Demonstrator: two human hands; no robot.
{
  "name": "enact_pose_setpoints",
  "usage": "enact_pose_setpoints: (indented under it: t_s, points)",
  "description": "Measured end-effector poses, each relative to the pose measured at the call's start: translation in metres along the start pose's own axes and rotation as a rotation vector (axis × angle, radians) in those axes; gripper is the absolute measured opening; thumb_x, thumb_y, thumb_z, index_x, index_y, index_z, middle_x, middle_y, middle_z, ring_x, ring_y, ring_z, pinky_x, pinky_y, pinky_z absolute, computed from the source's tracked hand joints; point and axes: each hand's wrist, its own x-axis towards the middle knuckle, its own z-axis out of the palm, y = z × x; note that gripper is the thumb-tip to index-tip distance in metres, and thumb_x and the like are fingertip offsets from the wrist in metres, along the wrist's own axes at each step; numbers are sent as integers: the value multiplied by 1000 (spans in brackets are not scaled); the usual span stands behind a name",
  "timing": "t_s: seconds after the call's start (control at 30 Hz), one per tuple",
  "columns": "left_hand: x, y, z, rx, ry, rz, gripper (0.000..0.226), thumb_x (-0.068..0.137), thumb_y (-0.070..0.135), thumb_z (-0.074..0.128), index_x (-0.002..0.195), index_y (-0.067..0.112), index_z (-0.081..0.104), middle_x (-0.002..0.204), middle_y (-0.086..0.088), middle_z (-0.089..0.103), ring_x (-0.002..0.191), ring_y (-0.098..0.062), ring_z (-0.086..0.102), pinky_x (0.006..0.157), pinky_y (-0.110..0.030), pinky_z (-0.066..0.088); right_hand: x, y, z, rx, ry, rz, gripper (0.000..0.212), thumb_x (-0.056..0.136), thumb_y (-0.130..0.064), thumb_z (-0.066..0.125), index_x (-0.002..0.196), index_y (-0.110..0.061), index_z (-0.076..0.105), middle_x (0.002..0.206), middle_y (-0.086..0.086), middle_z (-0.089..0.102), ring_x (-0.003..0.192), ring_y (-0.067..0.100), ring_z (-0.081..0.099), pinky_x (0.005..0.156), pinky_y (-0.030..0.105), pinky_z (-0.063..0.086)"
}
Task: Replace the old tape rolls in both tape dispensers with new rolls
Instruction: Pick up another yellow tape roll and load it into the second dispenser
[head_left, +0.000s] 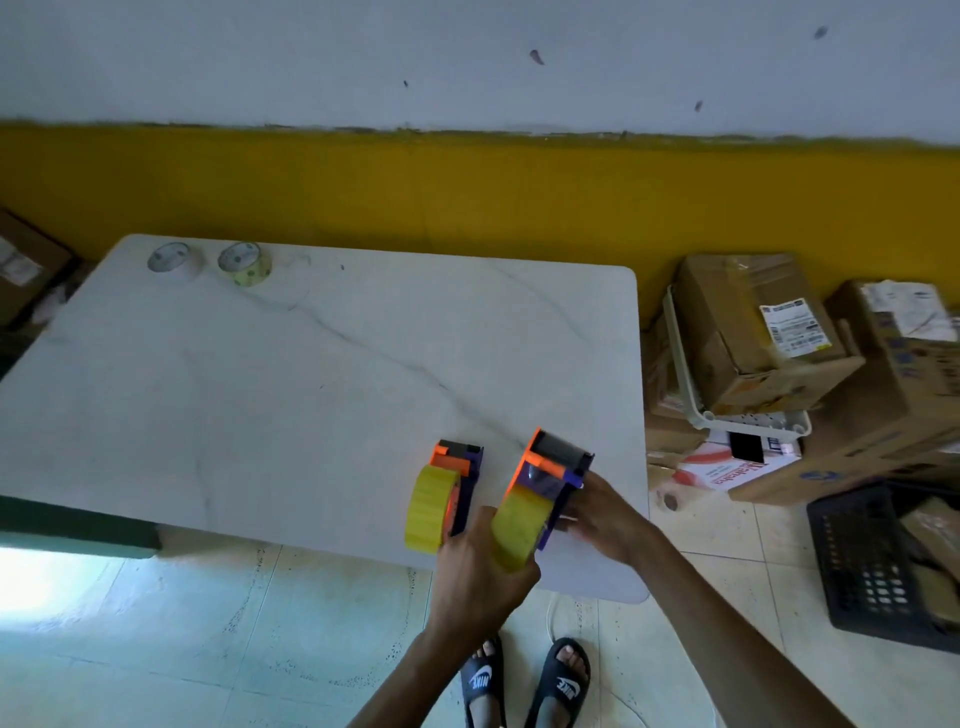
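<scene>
Head view, looking down on a white marbled worktop (260, 395) set against a wall painted yellow below and pale above. Two tape dispensers, each orange and purple and each carrying a yellow roll, lie side by side near the front right edge of the worktop. The left dispenser (460, 480) rests untouched on the surface, its roll (430, 506) facing the camera. The right dispenser (553, 475) is tilted and held by both hands: the left hand (480, 569) curls round the lower part of its yellow roll (522, 525), thumb lying up along the roll's left side, while the right hand (605, 512) touches the purple side plate with its fingers; whether those fingers pinch the plate or merely press on it cannot be told. A clear strip of tape shows across the front of this dispenser. Far from the hands, at the back left corner of the worktop, stand two spare rolls just beside each other: a whitish roll (171, 261) and a pale green roll (245, 263). Right of the worktop, on the tiled floor (208, 623), are stacked cardboard boxes (748, 332), a white basket (748, 421) and a dark crate (883, 566). The person's feet in black slides (527, 680) appear at the bottom edge.
</scene>
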Motion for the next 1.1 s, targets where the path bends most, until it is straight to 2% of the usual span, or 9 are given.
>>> enact_pose_setpoints:
  t_s: [0.07, 0.17, 0.33, 0.4, 0.5, 0.67, 0.73, 0.9, 1.1]
  points:
    - [6, 5, -7, -24, 16, 22, 36, 68, 36, 74, 86, 26, 45, 58, 7, 51, 53, -15, 49, 44, -19, 30, -3, -1, 9, 54, -33, -8, 17, 94, -13, 55, 101, -11, 70, 86, 10, 75, 81, 28, 68, 75, 38, 55]
    - [15, 16, -12, -93, 90, 23, 43, 69, 55, 74, 79, 20, 52, 56, -2, 58, 50, -18, 52, 46, -26, 37, -10, -6, 21, 110, -44, -4, 19, 89, -25, 63, 99, -9, 67, 87, 5, 72, 86, 22, 65, 82, 28, 51]
    - [33, 41, -8, -174, 94, -100, 53, 60, 65, 71, 79, 17, 58, 58, 4, 62, 50, -6, 55, 46, -21, 41, -23, -2, 26, 530, -46, 9, 77, 96, -61, 25, 123, -1, 66, 123, 22, 67, 107, 34, 68, 81, 42, 59]
    - [42, 47, 1, -163, 67, -144, 59, 58, 70, 67, 77, 14, 59, 58, 4, 62, 49, -10, 55, 45, -22, 39, -25, 6, 29, 588, -27, -11, 82, 93, -66, 24, 133, -2, 56, 127, 22, 64, 108, 35, 67, 82, 42, 58]
    - [55, 51, 19, -124, -34, -217, 52, 62, 62, 68, 60, 12, 52, 49, 2, 53, 40, -12, 47, 42, -23, 38, -21, 26, 28, 633, 92, 55, 77, 95, -64, 25, 137, -6, 51, 110, 20, 72, 93, 32, 71, 77, 42, 54]
    - [73, 45, 48, -20, -170, -258, 44, 65, 53, 68, 55, 14, 50, 49, 1, 48, 42, -15, 44, 42, -22, 34, -12, 58, 20, 692, 285, 148, 71, 94, -62, 35, 138, -8, 50, 126, 26, 64, 119, 43, 58, 99, 57, 45]
    - [77, 40, 56, -4, -210, -269, 46, 67, 51, 69, 53, 13, 48, 47, 3, 45, 41, -13, 43, 40, -21, 32, -11, 62, 18, 682, 325, 161, 71, 94, -62, 34, 135, -7, 53, 122, 26, 66, 118, 43, 57, 94, 56, 48]
    - [81, 30, 63, 13, -230, -266, 48, 67, 46, 75, 44, 17, 45, 43, 5, 43, 40, -11, 42, 39, -20, 31, -10, 60, 16, 328, 271, 310, 75, 92, -69, 28, 119, -8, 63, 105, 21, 74, 101, 39, 69, 81, 50, 56]
    - [76, 14, 77, 18, -210, -275, 52, 70, 55, 73, 56, 13, 45, 49, 3, 43, 40, -9, 39, 37, -20, 27, -16, 37, 0, -294, 328, 579, 98, 87, -77, 18, 123, 7, 55, 124, 29, 62, 84, 37, 66, 66, 43, 59]
